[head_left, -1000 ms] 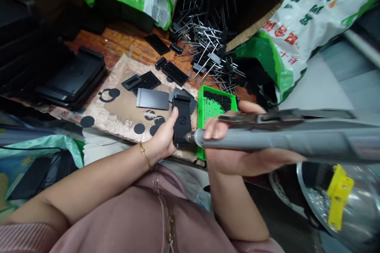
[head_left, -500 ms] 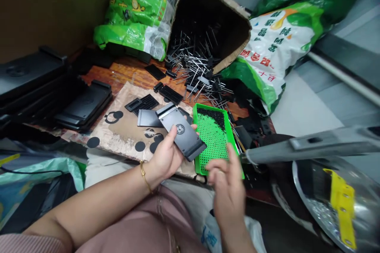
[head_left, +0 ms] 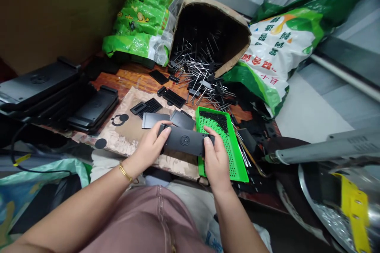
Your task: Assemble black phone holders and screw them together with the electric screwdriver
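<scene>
Between my two hands is a black rectangular plastic holder (head_left: 185,141) with a round emblem in its middle. My left hand (head_left: 151,140) grips its left end, thumb on top. At its right end, my right hand (head_left: 216,158) is closed round the edge with the thumb on the face. Just beyond it on the cardboard lie flat dark plates (head_left: 156,120) and ribbed black pieces (head_left: 152,106). Close to my right hand stands a green perforated tray (head_left: 243,166) with many tiny black parts (head_left: 213,120) at its far end. My fingertips under the holder are hidden.
A tipped cardboard box (head_left: 218,2) spills metal-pinned black parts (head_left: 202,75) at the back. Stacked black holders (head_left: 93,106) stand on the left. Printed bags (head_left: 142,19) flank the box. A grey metal arm (head_left: 320,149) and a basin with a yellow strap (head_left: 353,201) are at right.
The holder has turned from a slant to nearly level. My right hand, which was free and moving over the green tray, now grips the holder's right end. The view has shifted slightly.
</scene>
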Demonstrator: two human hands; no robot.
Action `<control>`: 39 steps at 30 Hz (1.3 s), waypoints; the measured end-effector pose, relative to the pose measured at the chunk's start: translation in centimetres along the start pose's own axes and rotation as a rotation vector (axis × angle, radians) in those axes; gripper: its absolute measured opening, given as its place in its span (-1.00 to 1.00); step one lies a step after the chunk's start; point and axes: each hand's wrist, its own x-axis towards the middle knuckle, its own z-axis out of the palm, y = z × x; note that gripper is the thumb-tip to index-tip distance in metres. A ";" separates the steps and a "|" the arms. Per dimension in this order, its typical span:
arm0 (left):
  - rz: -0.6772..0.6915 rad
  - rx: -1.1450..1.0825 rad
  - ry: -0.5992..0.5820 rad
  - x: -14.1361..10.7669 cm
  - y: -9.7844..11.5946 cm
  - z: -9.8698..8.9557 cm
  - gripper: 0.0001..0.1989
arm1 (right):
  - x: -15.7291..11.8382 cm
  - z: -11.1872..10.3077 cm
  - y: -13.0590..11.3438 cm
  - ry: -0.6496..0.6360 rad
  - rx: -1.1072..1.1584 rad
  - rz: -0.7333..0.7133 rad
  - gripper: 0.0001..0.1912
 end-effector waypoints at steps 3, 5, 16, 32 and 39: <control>0.089 0.134 0.061 0.1 0.0 -1.5 -0.61 | 0.1 -1.1 0.1 0.041 -0.045 0.040 -0.58; 0.100 0.161 0.090 0.1 0.1 -2.2 -0.61 | 0.1 -1.7 0.2 0.054 -0.041 0.092 -0.58; -0.029 0.063 0.017 -0.5 0.8 -0.5 -0.56 | 0.3 0.7 0.0 -0.035 0.004 0.055 -0.58; -0.065 0.143 -0.009 -1.0 1.9 -1.0 -0.48 | 0.0 0.9 0.0 -0.039 0.069 0.079 -0.56; -0.003 0.124 0.077 -0.8 0.8 -2.7 -0.65 | -0.1 -0.1 0.0 0.023 0.088 0.012 -0.60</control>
